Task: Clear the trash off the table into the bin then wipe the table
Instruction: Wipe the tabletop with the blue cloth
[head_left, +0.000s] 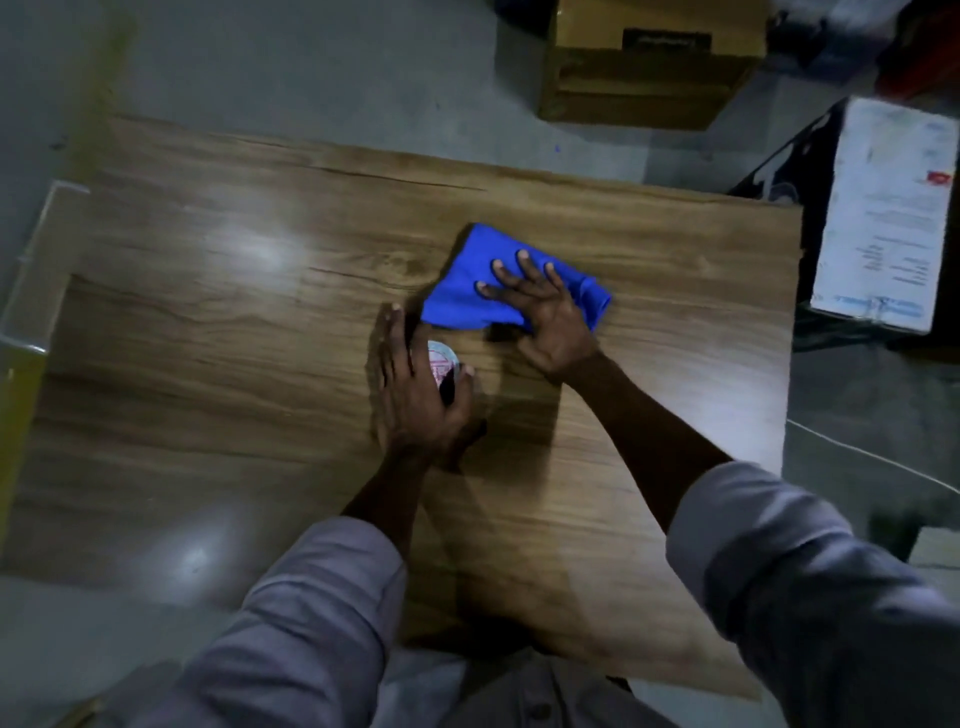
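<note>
Right hand is pressing flat, fingers spread, on blue cloth; left hand is gripping a cup, label unreadable, on wood-grain tabletop; cardboard box at 12 o'clock.

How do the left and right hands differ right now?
The left hand curls around a small round container; the right hand lies flat, fingers spread, on the blue cloth. The left hand sits nearer the person, the right hand farther out. Both are over the wooden table.
</note>
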